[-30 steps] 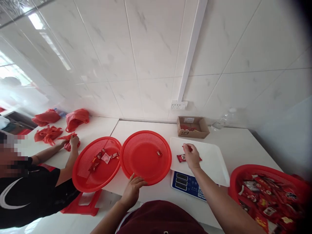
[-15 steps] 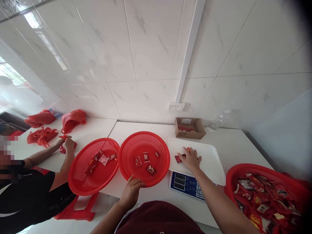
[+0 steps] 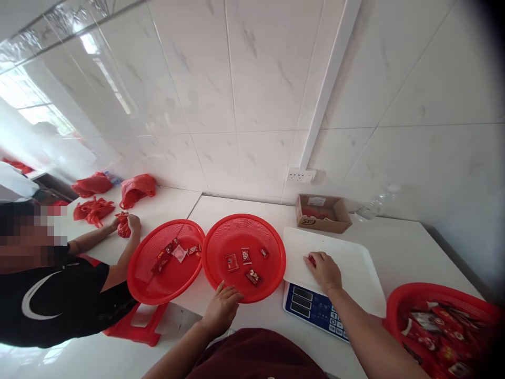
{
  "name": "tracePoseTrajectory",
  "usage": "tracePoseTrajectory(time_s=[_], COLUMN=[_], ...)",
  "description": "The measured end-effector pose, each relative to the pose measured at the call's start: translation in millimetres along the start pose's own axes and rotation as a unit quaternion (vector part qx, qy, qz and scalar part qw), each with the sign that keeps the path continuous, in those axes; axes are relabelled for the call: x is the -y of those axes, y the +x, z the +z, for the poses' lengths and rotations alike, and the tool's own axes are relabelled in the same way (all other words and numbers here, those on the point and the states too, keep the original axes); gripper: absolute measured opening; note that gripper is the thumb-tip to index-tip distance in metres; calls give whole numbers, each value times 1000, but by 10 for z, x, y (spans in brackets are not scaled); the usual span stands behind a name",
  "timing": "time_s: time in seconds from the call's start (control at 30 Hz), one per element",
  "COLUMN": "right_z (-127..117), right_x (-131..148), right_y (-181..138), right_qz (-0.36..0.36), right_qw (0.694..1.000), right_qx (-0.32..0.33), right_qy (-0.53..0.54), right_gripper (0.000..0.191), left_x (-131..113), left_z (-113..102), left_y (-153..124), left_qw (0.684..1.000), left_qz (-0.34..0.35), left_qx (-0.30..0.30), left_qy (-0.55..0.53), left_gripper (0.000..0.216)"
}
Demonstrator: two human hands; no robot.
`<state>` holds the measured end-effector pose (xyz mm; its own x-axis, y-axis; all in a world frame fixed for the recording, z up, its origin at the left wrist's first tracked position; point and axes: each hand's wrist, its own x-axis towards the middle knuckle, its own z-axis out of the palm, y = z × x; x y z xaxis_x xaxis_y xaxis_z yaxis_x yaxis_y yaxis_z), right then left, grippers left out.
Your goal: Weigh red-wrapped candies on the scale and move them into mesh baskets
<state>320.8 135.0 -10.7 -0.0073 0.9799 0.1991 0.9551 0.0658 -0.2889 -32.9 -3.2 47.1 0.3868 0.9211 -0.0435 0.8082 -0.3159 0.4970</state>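
Note:
My right hand point(image 3: 326, 271) is above the white tray point(image 3: 351, 258) of the scale, its fingers closed around small red-wrapped candies point(image 3: 312, 260); most of what it holds is hidden. At the near rim of the middle red basket point(image 3: 243, 221), my left hand point(image 3: 223, 309) rests with its fingers stretched out and holding nothing. Inside that basket lie several wrapped candies point(image 3: 246, 256), spread apart. Below the tray, the scale's blue panel point(image 3: 315, 310) shows its dark displays and keys, partly covered by my right forearm.
Left of the middle basket, another red basket point(image 3: 136, 284) holds several wrapped candies. A fuller red basket point(image 3: 398, 295) stands at right. Against the wall are a cardboard box point(image 3: 323, 221) and a clear bottle point(image 3: 376, 202). A co-worker's hands hold a red bag point(image 3: 123, 226) near other red bags point(image 3: 138, 189).
My right hand has gone from spread fingers over the candies on the tray to closed around them. The view has shifted left. My left hand stays at the basket rim.

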Motion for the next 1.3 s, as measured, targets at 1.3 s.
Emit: tracePoseTrajectory(time_s=[1.3], right_z=[-819], right_x=[-1367], right_y=[-1864], right_qz=[395], right_qw=[898], right_qx=[115], right_qy=[155], right_gripper=[47], left_x=[350], left_z=[-151], left_y=[1376], left_qw=[981], left_qz=[-133], left_qx=[-33], left_qy=[140], left_gripper=[41])
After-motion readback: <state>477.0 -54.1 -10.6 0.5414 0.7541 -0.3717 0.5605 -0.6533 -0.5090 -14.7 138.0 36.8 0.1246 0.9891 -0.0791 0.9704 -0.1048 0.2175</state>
